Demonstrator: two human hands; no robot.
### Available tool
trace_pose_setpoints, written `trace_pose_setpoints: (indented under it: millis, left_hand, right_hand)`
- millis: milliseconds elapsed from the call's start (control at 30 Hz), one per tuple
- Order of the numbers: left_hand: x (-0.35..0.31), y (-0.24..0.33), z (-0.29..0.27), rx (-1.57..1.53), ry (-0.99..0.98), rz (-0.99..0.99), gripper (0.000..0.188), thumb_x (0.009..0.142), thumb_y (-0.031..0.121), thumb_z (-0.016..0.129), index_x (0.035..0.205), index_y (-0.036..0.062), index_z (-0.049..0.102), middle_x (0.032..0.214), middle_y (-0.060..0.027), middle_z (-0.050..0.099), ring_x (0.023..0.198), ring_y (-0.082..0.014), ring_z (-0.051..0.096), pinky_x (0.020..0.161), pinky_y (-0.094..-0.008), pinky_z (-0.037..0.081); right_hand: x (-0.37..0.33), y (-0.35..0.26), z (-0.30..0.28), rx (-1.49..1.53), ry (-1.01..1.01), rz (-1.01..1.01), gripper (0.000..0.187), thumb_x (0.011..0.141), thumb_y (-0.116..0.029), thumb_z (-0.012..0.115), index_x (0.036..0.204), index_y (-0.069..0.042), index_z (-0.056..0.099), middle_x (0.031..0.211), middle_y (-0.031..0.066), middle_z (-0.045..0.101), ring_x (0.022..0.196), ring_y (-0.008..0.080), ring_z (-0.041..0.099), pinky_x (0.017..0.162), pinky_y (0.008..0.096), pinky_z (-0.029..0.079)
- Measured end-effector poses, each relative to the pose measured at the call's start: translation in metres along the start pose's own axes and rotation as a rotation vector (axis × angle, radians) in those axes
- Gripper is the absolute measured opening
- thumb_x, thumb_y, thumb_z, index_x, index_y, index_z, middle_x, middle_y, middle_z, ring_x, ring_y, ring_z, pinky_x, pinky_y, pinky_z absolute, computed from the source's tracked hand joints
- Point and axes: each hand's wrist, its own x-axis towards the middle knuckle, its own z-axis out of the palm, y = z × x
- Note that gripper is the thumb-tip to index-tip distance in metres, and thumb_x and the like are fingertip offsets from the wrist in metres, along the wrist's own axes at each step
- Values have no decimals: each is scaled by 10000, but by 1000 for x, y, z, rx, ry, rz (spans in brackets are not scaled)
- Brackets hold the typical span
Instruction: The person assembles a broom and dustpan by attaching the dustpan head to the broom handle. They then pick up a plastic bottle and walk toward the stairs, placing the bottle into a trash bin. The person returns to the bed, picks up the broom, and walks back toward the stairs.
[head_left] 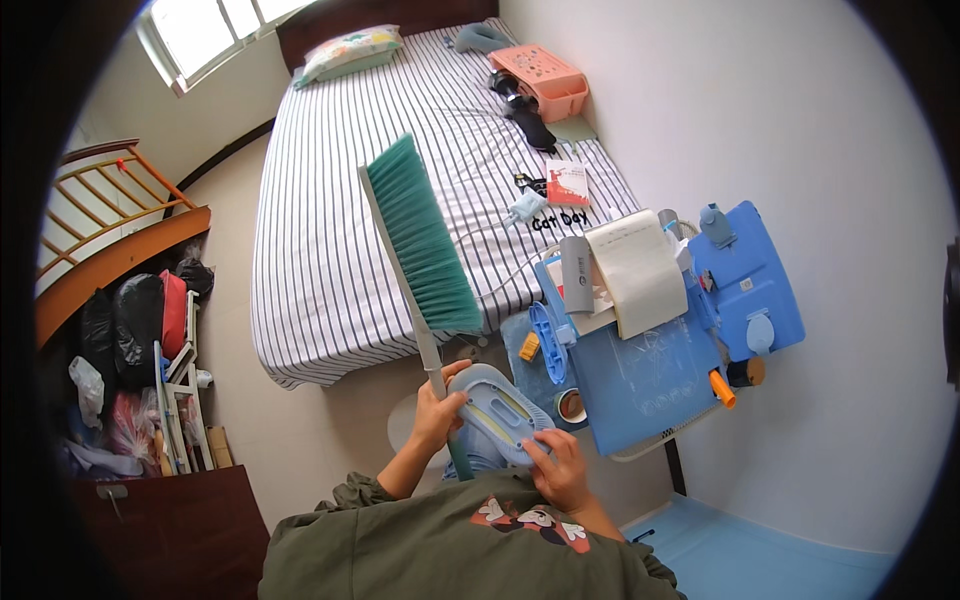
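Observation:
A long-handled brush [430, 250] with dense green bristles and a pale grey back stands upright and tilted in front of me. My left hand [438, 415] is closed round its handle, with the thumb close to the rim of a pale blue-grey oval plastic piece [480, 390]. That piece has a ribbed edge and a yellowish strip along its middle; its exact kind is unclear. At its lower right end, my right hand [562, 472] grips it between fingers and thumb. Both things are held above my lap, in front of my dark green top.
To the right, a blue folding desk [640, 385] bears an open notebook [640, 270] and a grey cylinder-like case [576, 275]. Ahead is a bed [330, 240] with a striped sheet and a pink basket [545, 80]. Bags [135, 320] and folded frames crowd the left.

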Motion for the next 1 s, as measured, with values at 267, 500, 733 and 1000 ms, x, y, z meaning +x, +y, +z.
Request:
trace_pose_setpoints:
  millis: [267,500,733,1000]
  left_hand:
    - [88,-46,-14,-142,89,-285,388,853,209,584,1172,12,485,624,18,415,394,-41,315,344,-208,236]
    - [139,-77,8,-265,117,-318,393,883,272,537,1161,-2,490,622,9,430,386,-41,327,322,-199,239]
    - [174,-83,31,-72,186,-267,363,898,346,515,1055,23,571,489,39,388,338,-47,310,314,-203,243]
    - [196,-84,45,-11,140,-232,383,922,366,460,1004,20,602,673,-24,592,390,-48,425,325,-187,295]
  right_hand:
    - [20,36,54,241,91,475,397,658,73,623,1036,-47,610,1024,102,534,923,273,543,754,341,469]
    - [13,61,95,311,303,779,303,706,57,648,1000,-6,616,978,100,545,877,255,561,716,316,470]
    - [18,77,118,390,432,888,334,684,85,631,1006,2,616,991,109,531,908,265,561,782,325,462]
    - [22,80,118,319,430,808,403,652,115,595,1038,0,591,1014,126,509,994,291,550,839,340,453]
